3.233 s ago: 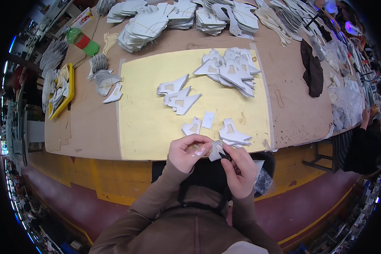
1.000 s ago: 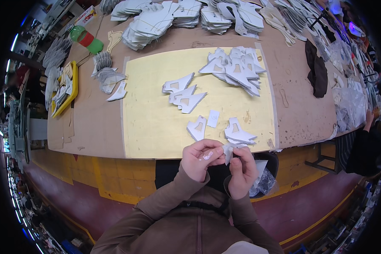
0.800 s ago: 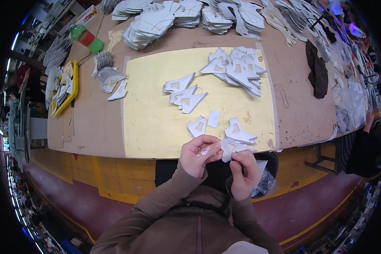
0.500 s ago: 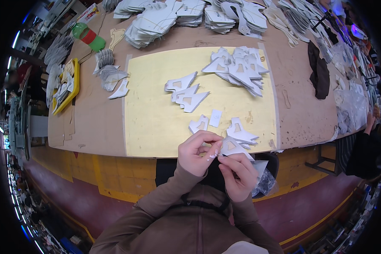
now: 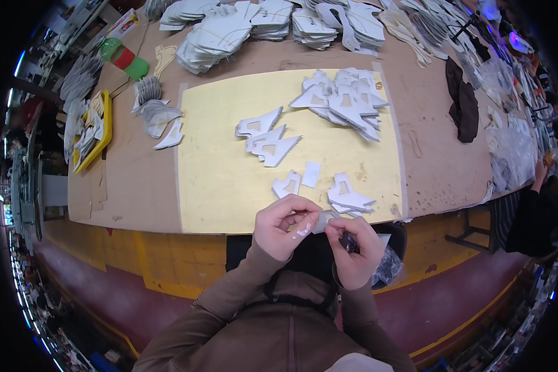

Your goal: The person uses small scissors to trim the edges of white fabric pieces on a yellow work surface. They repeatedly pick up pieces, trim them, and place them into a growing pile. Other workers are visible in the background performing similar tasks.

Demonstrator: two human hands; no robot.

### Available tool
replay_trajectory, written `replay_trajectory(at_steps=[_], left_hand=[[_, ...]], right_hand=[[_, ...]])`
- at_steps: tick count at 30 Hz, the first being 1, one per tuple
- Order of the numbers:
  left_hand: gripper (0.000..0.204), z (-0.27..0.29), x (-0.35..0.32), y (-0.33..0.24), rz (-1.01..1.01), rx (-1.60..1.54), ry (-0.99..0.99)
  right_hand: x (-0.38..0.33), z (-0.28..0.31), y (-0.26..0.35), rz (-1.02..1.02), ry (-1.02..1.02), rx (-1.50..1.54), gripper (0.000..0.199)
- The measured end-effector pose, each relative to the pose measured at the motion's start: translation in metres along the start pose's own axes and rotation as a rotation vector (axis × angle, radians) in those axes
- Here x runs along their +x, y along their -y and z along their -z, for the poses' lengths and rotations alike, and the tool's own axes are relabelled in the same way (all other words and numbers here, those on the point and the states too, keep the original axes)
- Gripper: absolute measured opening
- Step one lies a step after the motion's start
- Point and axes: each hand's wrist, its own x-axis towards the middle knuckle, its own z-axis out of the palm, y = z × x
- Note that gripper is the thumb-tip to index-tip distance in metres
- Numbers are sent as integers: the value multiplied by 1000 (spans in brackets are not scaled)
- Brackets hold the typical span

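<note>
Grey cut piece [image 5: 323,220] pinched between left hand [image 5: 283,226] and right hand [image 5: 353,251]; both closed on it

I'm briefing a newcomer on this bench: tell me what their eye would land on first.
First, the left hand and right hand at the near table edge, pinching a small grey cut piece between them. Next, the yellow mat in the middle of the table, with little heaps of grey cut shapes scattered over it. Then the stacks of grey pieces along the far edge and the yellow tray at left.
</note>
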Motion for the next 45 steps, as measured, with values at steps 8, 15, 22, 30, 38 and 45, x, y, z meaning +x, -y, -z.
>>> replay_trajectory(at_steps=[8,15,22,30,38,45], left_hand=[[12,-7,-3,-3,-248,354,85],[11,-10,-5,-6,-198,334,111],[13,-11,-13,0,49,-134,111],[17,-9,-16,12,177,-281,131],[18,-6,-12,12,154,-261,65],[18,-2,-7,7,115,-181,86]], right_hand=[[-1,-7,-7,67,-120,9,19],[-5,-3,-7,18,-96,6,19],[-9,-6,-12,-30,-107,25,21],[-12,-7,-19,-36,-105,90,21],[-11,-6,-17,-2,-93,93,21],[-6,-2,-16,-43,-162,198,37]])
